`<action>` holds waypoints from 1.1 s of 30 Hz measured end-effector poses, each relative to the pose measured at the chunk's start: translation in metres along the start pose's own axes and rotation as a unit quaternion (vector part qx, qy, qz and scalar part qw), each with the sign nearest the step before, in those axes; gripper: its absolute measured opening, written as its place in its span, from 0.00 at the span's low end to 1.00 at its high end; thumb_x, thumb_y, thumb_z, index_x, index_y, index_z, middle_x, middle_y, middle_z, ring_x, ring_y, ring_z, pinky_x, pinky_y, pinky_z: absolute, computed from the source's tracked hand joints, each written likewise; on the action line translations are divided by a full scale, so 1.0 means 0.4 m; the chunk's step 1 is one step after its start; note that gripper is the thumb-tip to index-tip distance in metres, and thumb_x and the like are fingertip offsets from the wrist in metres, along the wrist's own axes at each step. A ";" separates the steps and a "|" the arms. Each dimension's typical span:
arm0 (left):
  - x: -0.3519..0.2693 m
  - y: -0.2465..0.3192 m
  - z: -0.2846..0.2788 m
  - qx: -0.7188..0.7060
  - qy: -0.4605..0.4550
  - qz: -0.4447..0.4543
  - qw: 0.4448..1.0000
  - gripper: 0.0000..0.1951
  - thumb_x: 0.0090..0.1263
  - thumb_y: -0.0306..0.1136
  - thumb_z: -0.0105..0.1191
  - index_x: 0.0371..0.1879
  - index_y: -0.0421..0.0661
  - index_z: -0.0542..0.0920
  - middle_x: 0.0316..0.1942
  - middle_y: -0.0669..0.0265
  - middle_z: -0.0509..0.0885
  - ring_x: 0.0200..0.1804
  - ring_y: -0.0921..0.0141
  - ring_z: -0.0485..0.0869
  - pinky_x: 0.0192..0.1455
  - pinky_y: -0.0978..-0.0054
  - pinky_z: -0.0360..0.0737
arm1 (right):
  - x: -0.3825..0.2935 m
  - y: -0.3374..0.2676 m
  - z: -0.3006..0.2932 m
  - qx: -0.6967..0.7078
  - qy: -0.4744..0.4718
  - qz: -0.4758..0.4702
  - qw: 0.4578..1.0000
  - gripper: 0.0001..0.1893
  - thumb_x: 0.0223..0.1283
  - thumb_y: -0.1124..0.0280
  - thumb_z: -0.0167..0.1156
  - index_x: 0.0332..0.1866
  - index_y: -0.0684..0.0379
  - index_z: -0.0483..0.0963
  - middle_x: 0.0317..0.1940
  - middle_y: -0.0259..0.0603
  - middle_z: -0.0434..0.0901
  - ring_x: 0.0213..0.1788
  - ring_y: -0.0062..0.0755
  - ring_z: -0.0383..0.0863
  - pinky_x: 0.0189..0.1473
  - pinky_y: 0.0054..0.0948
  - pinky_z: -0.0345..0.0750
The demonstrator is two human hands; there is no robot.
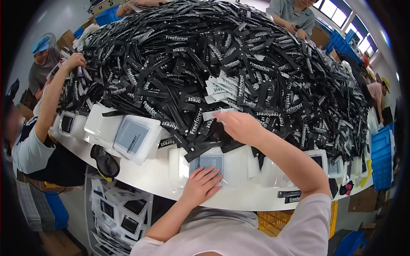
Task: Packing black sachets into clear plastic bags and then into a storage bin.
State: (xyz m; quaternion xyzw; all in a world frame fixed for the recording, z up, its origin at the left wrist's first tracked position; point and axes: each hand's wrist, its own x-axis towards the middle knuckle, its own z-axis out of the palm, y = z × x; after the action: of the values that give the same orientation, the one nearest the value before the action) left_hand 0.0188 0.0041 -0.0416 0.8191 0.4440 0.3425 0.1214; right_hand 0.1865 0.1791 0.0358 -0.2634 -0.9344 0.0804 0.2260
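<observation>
My left hand (202, 184) lies flat with fingers spread on a stack of clear plastic bags (209, 163) with a printed grey panel, at the white table's near edge. Above it, my right hand (240, 126) reaches over the near side of a large heap of black printed packets (179, 67). Its fingertips pinch a small white packet (210, 115). Just beyond lie several overlapping white packets (224, 89) on the black ones. Two black packets (289, 196) lie on the table below my right forearm.
More bag stacks stand left (137, 137) and right (317, 160), near a black object (105, 161). Below the table, a bin (88, 211) holds filled bags beside a yellow crate (275, 220). A co-worker's arm (53, 96) reaches into the heap at left; other people stand around it.
</observation>
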 end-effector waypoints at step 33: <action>0.085 0.068 -0.092 -0.011 0.031 -0.030 0.999 0.18 0.49 0.22 0.57 0.42 0.46 0.79 0.34 0.64 0.78 0.33 0.66 0.78 0.32 0.72 0.76 | -0.460 -0.379 0.087 0.322 0.418 0.303 0.793 0.12 0.68 0.64 0.37 0.35 0.62 0.62 0.21 0.40 0.70 0.26 0.27 0.72 0.39 0.31 0.76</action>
State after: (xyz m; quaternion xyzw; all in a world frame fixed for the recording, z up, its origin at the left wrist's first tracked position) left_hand 0.0243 0.0123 0.0146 0.7932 0.4677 0.3686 0.1271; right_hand 0.2409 -0.0477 -0.0240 -0.4530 -0.5410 0.3234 0.6306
